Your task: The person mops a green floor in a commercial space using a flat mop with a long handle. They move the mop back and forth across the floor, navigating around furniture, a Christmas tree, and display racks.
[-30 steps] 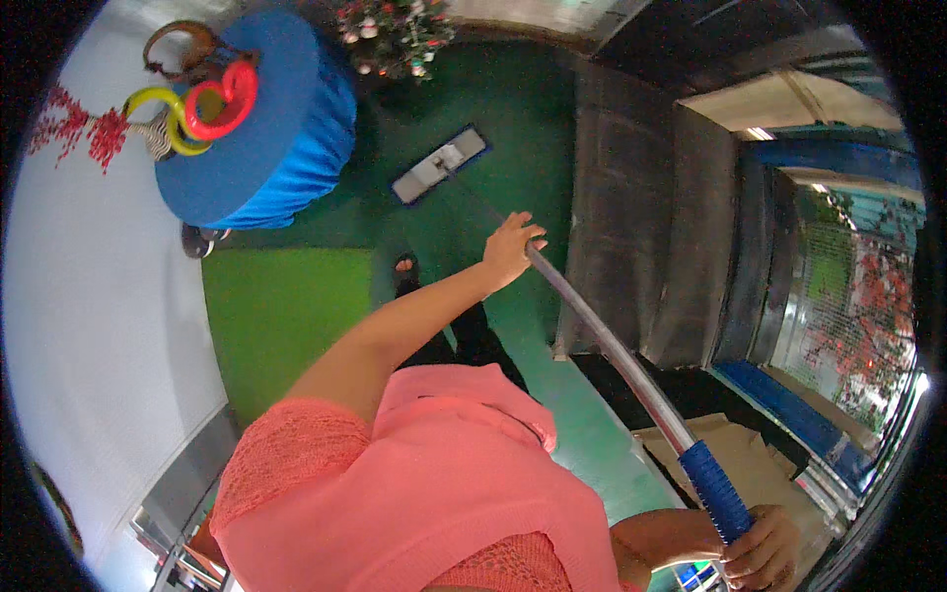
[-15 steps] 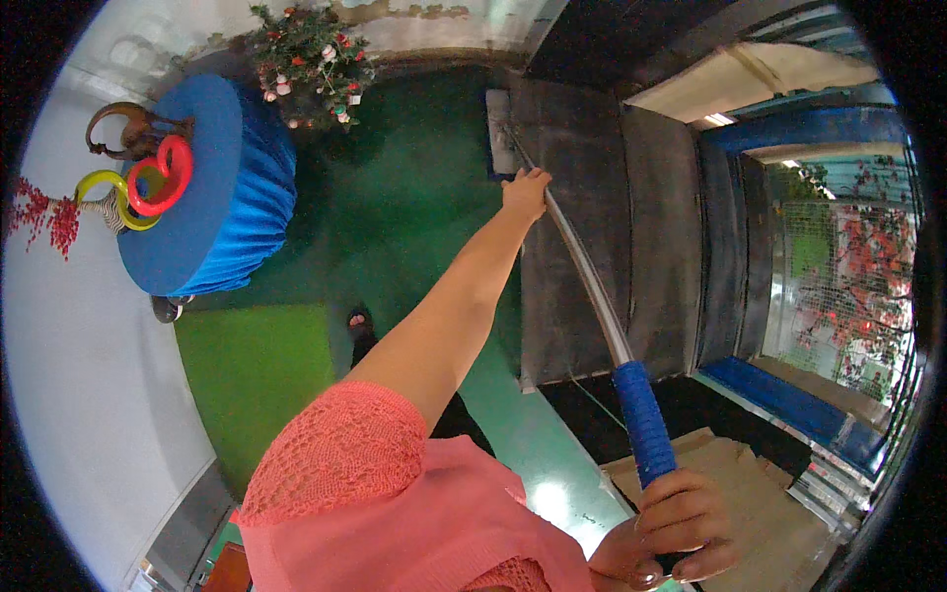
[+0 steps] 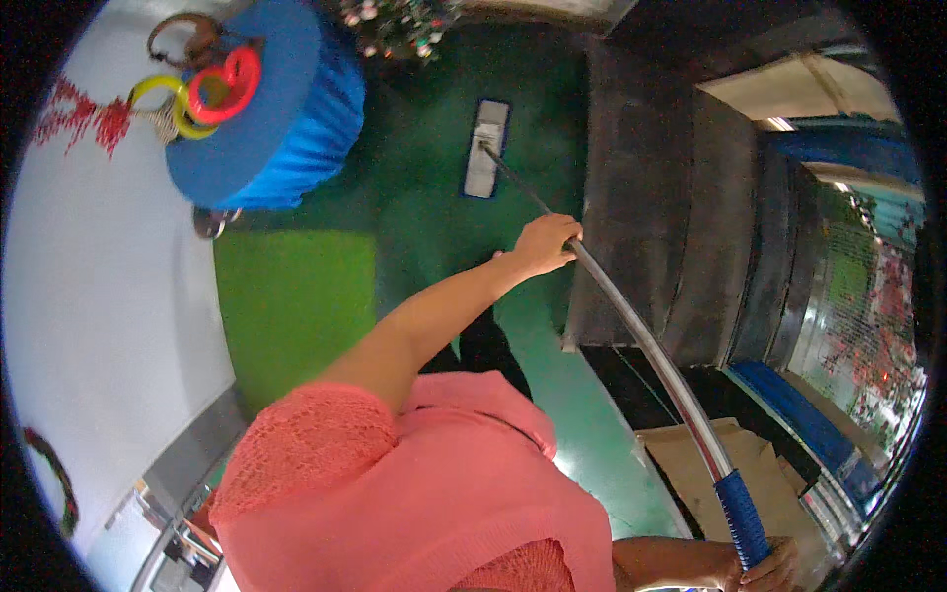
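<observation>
A flat mop [image 3: 480,178] with a pale rectangular head and blue edging lies on the dark green floor ahead of me. Its silver pole [image 3: 646,340] slants down to my right and ends in a blue wrapped grip [image 3: 738,515]. Partway along the pole, my left hand [image 3: 546,244] is closed around it, arm stretched forward. Low at the right, my right hand [image 3: 771,566] wraps the end of the blue grip, partly cut off by the picture's edge.
A blue-draped round table [image 3: 335,148] with a red ring-shaped ornament [image 3: 247,84] stands far left, by a decorated tree [image 3: 395,25]. Left lies a bright green mat [image 3: 296,306]. Dark steps [image 3: 636,197] rise along the right, with cardboard [image 3: 705,449] nearer me.
The mop head has slid left from beside the dark step and nearer to me, out onto the green floor. Both hands keep their hold on the pole, and my view has shifted.
</observation>
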`<state>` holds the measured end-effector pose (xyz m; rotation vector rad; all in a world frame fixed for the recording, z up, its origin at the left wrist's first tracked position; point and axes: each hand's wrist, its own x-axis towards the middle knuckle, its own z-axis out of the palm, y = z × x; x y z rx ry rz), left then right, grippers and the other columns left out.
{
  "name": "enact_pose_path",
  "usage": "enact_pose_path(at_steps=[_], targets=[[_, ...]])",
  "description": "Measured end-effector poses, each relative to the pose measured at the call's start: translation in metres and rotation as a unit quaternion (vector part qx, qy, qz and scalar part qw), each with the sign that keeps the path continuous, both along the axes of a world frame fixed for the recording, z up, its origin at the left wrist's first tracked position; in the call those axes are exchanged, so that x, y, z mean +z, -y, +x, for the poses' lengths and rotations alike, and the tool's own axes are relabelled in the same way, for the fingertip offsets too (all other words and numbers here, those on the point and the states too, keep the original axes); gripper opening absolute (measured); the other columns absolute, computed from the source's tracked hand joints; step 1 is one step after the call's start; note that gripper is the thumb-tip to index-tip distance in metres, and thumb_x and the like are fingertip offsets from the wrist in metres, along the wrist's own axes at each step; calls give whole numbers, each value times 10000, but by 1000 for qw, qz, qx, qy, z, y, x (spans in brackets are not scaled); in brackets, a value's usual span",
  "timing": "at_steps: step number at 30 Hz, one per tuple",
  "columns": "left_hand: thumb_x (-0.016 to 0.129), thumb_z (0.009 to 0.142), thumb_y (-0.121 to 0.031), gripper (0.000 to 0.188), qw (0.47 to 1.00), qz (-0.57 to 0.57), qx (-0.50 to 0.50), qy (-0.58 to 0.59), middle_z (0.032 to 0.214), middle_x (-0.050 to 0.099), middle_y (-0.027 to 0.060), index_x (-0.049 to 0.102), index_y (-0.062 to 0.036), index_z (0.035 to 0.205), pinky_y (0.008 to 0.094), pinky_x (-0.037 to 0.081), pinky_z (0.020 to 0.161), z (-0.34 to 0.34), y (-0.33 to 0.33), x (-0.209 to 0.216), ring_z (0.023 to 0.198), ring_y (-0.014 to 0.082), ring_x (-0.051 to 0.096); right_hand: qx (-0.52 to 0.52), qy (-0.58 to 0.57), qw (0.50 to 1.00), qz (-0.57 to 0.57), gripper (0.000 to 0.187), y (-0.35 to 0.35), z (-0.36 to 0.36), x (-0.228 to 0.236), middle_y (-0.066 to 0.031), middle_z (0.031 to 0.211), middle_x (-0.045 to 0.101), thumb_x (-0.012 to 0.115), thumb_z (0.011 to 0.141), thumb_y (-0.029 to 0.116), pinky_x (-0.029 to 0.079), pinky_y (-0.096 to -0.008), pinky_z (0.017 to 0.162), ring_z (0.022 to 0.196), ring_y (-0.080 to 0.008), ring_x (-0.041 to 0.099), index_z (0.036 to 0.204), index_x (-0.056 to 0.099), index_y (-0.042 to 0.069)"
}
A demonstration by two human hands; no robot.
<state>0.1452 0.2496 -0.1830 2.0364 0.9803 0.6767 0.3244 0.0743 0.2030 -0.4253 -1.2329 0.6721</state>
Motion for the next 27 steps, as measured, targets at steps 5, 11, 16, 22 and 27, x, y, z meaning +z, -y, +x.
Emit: enact_pose_path(at_steps=[5,11,16,22,27], targets=[[689,602,-119,274,993,-29,112,-29,808,534,50,526,-103,822,386,443,707,-111,97,2,846,272,537,105,-33,994,20,172,35,-45,1,54,403,455,621,618,118,415,-192,331,331,-46,453,771,545,101],[672,629,-122,268,975,-84,167,-123,877,538,79,529,-87,853,406,435,791,-201,174,16,892,290,528,240,-91,966,30,226,95,-83,-2,74,386,459,625,585,94,429,-166,316,310,-26,456,787,524,96],[610,727,-139,210,988,-9,136,-69,1004,528,114,552,-86,922,483,340,923,-173,218,24,1026,359,467,-7,-98,995,9,155,174,-103,4,41,388,474,611,594,56,426,-182,305,303,-36,448,707,514,100],[564,800,-176,227,994,-38,66,-77,1145,504,191,580,-108,1016,508,260,996,-86,266,26,1136,426,386,-50,-50,997,-17,110,284,-100,30,28,369,416,556,652,71,365,-179,257,242,-37,352,644,456,115],[547,796,-166,247,999,-18,-11,-43,1129,483,169,569,-94,1031,519,315,945,12,270,24,1151,435,350,-118,423,825,-355,152,397,-63,53,-26,497,494,546,776,220,411,-289,409,395,-122,458,683,564,101]])
